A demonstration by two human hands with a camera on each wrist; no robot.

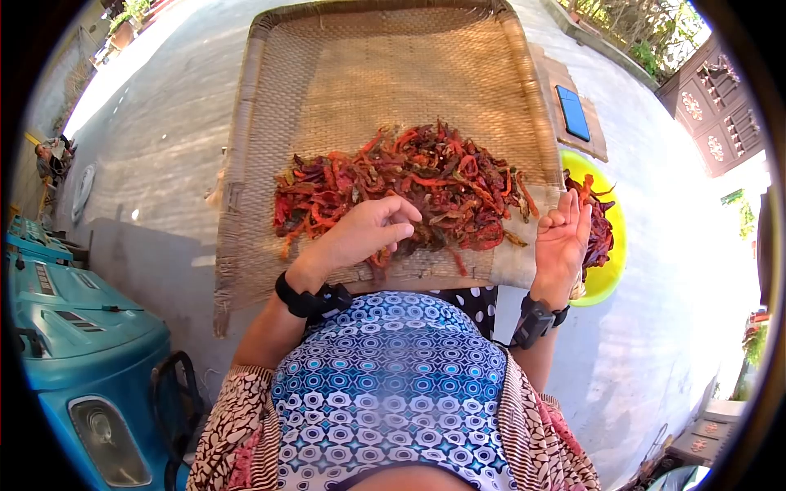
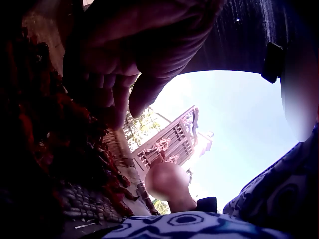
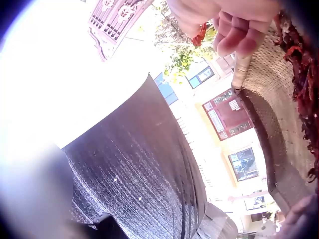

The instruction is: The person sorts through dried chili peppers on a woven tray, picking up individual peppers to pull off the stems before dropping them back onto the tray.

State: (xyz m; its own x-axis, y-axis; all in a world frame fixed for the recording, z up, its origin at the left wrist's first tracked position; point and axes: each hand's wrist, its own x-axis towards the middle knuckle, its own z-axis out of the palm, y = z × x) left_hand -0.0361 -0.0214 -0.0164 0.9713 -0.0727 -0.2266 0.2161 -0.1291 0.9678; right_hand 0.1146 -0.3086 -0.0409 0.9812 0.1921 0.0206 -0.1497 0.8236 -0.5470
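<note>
A pile of dried red chili peppers [image 1: 458, 176] lies on a large woven tray [image 1: 360, 74]. My left hand [image 1: 372, 229] hovers over the near side of this pile, fingers loosely bent with a gap between thumb and index finger; nothing shows in it. At the tray's right edge my right hand [image 1: 560, 245] is turned palm up, close to a yellow bowl [image 1: 607, 282] holding darker dried peppers [image 1: 602, 237]. An orange-red dried pepper [image 1: 585, 190] sticks out from its fingertips, seen also as a dried pepper [image 3: 199, 36] at the hand's edge in the right wrist view.
A blue phone [image 1: 573, 113] rests on a cardboard piece [image 1: 595, 149] right of the tray. At left stands a teal vehicle [image 1: 90, 319]. Black camera straps [image 1: 304, 299] circle both wrists. Concrete ground [image 1: 164, 164] surrounds the tray, with a brown gate [image 1: 712, 106] beyond at right.
</note>
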